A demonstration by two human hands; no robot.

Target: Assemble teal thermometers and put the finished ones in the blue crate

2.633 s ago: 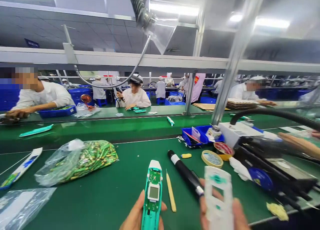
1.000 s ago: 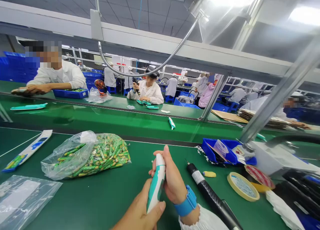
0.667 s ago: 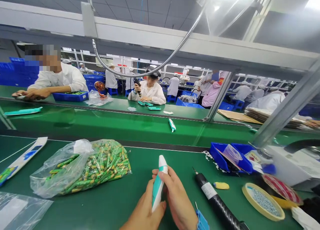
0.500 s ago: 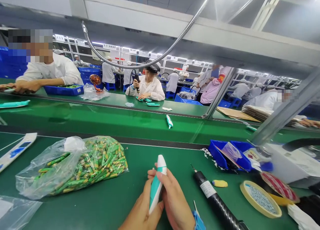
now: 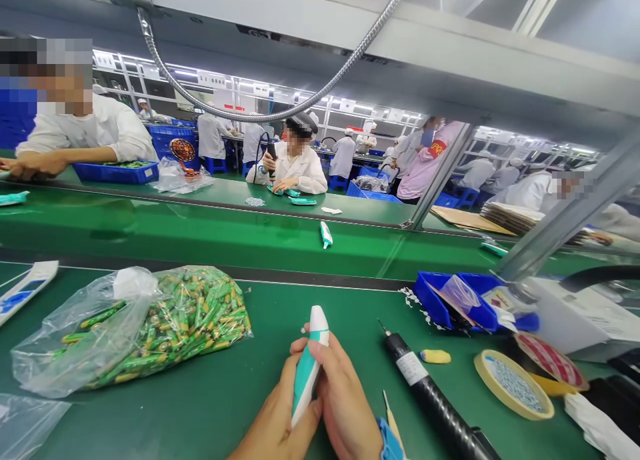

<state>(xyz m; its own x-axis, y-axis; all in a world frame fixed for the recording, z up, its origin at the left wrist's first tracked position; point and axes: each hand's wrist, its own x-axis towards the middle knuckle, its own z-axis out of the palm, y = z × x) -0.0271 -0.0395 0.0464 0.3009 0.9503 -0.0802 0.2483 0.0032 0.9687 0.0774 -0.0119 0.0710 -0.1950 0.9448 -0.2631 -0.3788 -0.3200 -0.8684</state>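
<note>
Both my hands hold a teal and white handheld device (image 5: 309, 360) upright near the bottom middle of the head view. My left hand (image 5: 279, 421) grips its lower body from the left. My right hand (image 5: 342, 401), with a blue wrist strap, wraps around its right side, fingers pressed on the casing. A clear bag of green batteries (image 5: 150, 323) lies to the left on the green table (image 5: 210, 407). A black electric screwdriver (image 5: 431, 397) lies to the right, with a thin yellow stick (image 5: 392, 423) beside it.
A tape roll (image 5: 513, 384), a yellow piece (image 5: 435, 357), a blue parts bin (image 5: 450, 300) and a white machine (image 5: 575, 313) stand at the right. A green conveyor (image 5: 200, 233) carries a teal device (image 5: 325, 234). Other workers in white sit across the belt.
Earlier my hands held the open device body and a separate white cover. Since then the two sit together as one closed device, squeezed between both hands. The view has tilted slightly.
</note>
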